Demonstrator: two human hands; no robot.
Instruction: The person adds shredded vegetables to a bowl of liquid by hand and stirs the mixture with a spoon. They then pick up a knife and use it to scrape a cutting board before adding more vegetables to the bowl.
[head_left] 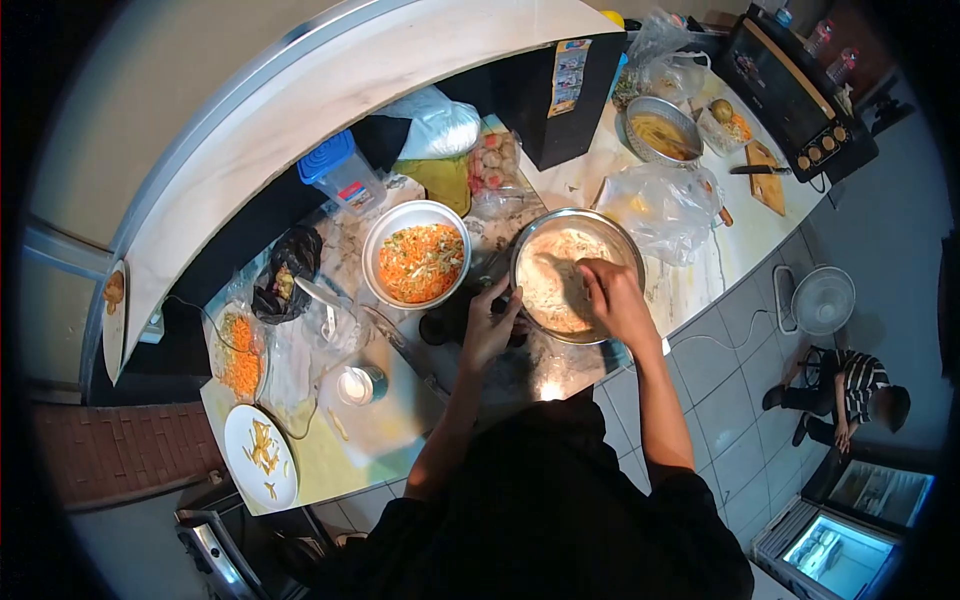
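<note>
A wide metal bowl (pixel 577 212) on the counter contains a pale, creamy mixture (pixel 556 262) with lumps or shreds in it. My left hand (pixel 489 328) grips the bowl's near left side, thumb by the rim. Over the right part of the mixture, my right hand (pixel 615 302) points down with its fingers closed together; whatever they hold, if anything, is hidden. Left of the metal bowl stands a white bowl (pixel 371 246) of shredded orange and pale vegetables (pixel 421 263).
At right lie a clear plastic bag (pixel 665 215), a pot (pixel 662 130), a knife (pixel 752 170) on a cutting board (pixel 768 193), and an oven (pixel 785 95). At left are a jar (pixel 362 385) and a white plate (pixel 240 440) with scraps. A person (pixel 862 385) sits beyond the counter.
</note>
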